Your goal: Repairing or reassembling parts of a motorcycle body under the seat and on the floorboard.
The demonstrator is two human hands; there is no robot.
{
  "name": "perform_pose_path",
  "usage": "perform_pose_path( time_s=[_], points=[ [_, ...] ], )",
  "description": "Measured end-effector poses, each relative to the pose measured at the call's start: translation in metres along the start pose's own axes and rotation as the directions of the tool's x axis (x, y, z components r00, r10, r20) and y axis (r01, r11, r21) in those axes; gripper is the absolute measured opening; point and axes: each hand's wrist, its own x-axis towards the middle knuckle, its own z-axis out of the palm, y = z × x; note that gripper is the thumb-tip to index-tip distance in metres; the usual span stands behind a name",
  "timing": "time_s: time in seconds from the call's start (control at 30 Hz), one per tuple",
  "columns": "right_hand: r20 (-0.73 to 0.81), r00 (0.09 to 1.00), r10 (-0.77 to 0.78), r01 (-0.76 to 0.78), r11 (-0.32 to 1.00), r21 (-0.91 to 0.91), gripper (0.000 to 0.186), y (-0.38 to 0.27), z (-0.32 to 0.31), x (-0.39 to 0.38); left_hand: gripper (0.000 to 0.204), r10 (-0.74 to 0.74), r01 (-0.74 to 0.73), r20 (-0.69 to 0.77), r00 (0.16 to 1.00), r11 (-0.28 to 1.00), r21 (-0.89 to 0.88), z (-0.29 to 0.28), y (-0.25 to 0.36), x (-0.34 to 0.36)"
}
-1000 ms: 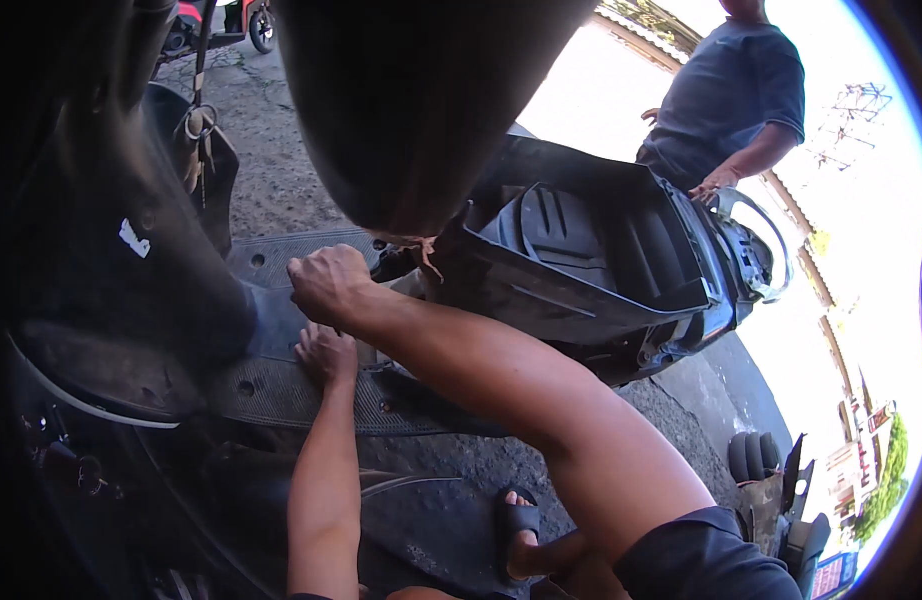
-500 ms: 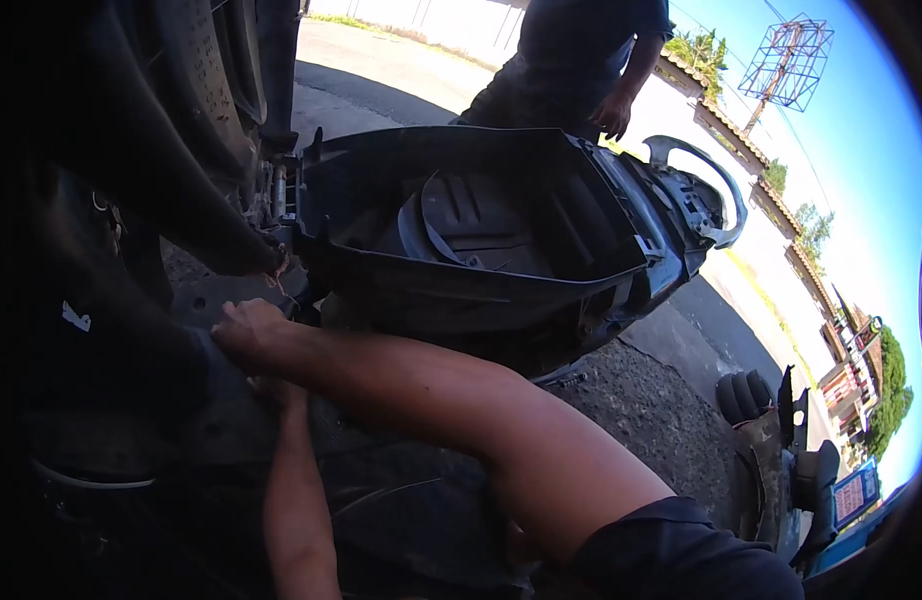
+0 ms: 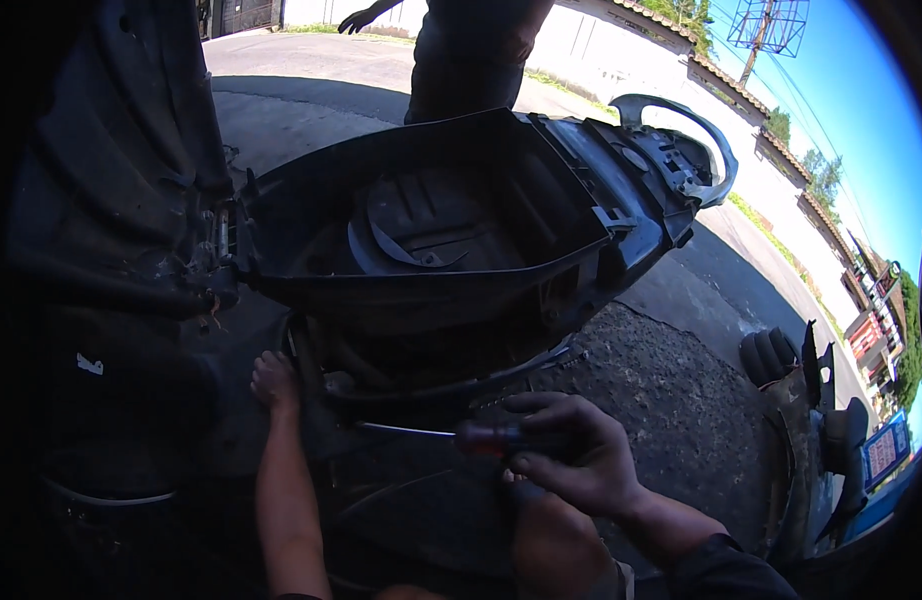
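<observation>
A dark scooter lies open before me, its under-seat storage bucket (image 3: 536, 180) exposed and its seat (image 3: 111, 170) raised at the left. Below the bucket, my left hand (image 3: 274, 380) rests with curled fingers at the dark floorboard (image 3: 161, 400) beside the frame opening; what it grips is too dark to make out. My right hand (image 3: 573, 455) is closed on a screwdriver (image 3: 489, 437) with a red and black handle, its thin shaft pointing left over the floorboard. A grey grab rail (image 3: 723, 150) curves at the scooter's tail.
Another person (image 3: 466, 55) stands just beyond the scooter. Loose dark body panels (image 3: 801, 460) and a blue sign (image 3: 886, 450) are at the lower right. Rough pavement (image 3: 661, 400) lies beside the scooter, with a road and white wall (image 3: 611, 55) behind.
My right hand has come away from beside my left, moving right, and a screwdriver now shows in it. My view has swung, showing more road; the other person stands further left in it.
</observation>
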Motion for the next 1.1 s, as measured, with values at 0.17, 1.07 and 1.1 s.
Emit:
perform_pose_path(
  time_s=[0.17, 1.07, 1.1],
  points=[
    [-0.555, 0.832, -0.025, 0.005, 0.999, -0.038, 0.030, -0.013, -0.095, -0.071, 0.027, 0.067, -0.070, 0.302, 0.951, 0.998, -0.001, 0.001, 0.002, 0.009],
    [-0.700, 0.633, -0.332, 0.296, 0.938, -0.177, 0.032, 0.011, -0.131, -0.005, 0.029, 0.181, -0.182, 0.158, 0.971, 0.983, -0.013, 0.017, -0.015, 0.015],
    [-0.700, 0.632, -0.333, 0.300, 0.938, -0.176, 0.032, 0.011, -0.130, -0.005, 0.029, 0.178, -0.178, 0.156, 0.972, 0.984, -0.012, 0.017, -0.017, 0.016]
  ],
)
